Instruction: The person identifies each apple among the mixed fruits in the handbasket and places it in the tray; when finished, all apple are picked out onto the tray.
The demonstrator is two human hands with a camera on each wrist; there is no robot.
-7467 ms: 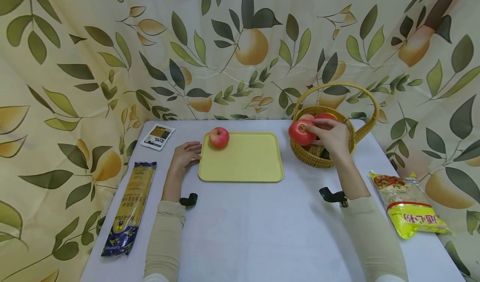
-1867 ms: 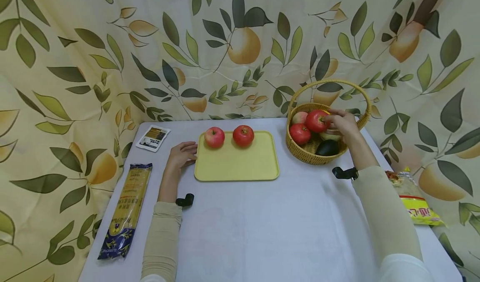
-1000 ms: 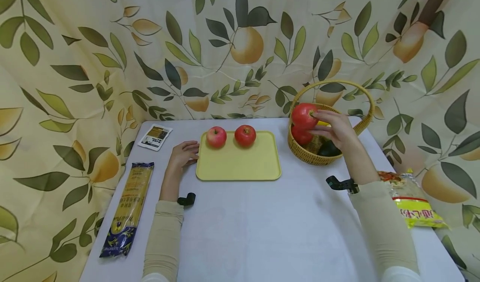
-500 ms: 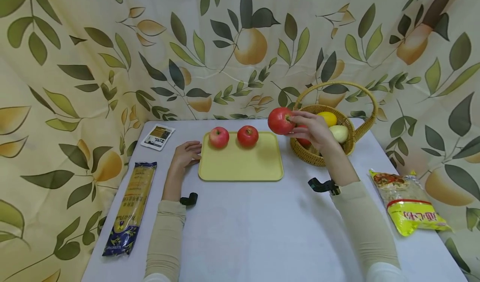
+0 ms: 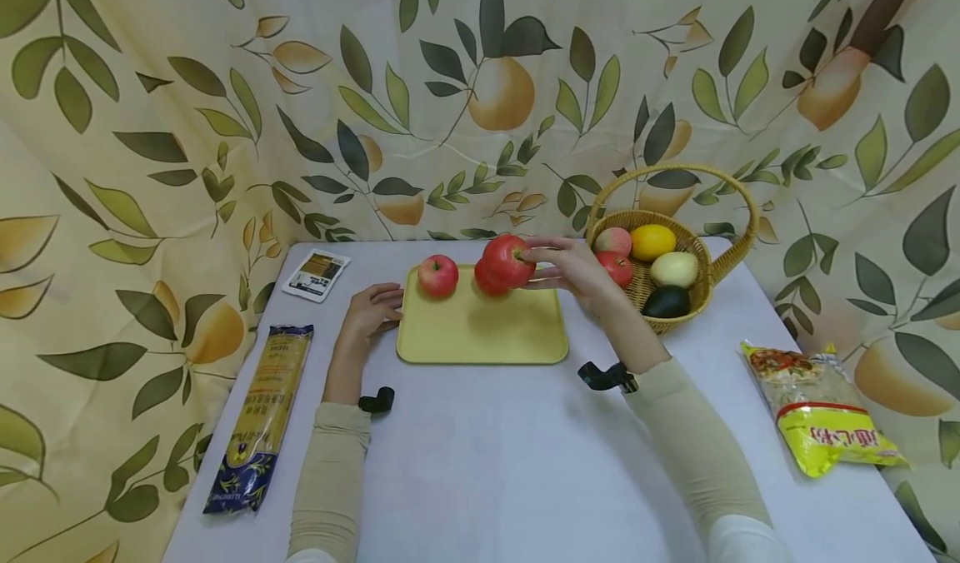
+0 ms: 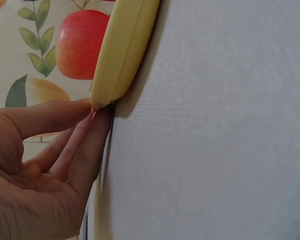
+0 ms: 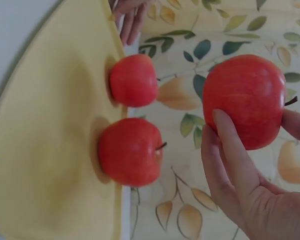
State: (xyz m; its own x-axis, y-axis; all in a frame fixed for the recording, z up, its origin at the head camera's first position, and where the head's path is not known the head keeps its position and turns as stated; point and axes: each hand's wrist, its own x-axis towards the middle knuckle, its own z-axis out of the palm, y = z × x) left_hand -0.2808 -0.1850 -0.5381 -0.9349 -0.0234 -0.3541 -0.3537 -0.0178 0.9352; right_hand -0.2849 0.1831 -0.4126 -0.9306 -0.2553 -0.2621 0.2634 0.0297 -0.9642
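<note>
My right hand pinches a red apple between thumb and fingers, raised over the back of the yellow tray. In the head view this apple overlaps a second red apple on the tray; the right wrist view shows the two apart. Another, pinker apple sits at the tray's back left corner. My left hand pinches the tray's left edge, thumb at the rim and fingers by its underside.
A wicker basket at the back right holds a yellow fruit, a pale one, a dark one and reddish fruit. A spaghetti pack and white packet lie left, a yellow bag right.
The second apple came onto the tray after the oldest frame. My right hand has since lifted another apple from the basket and carried it left over the tray. The left hand stays.
</note>
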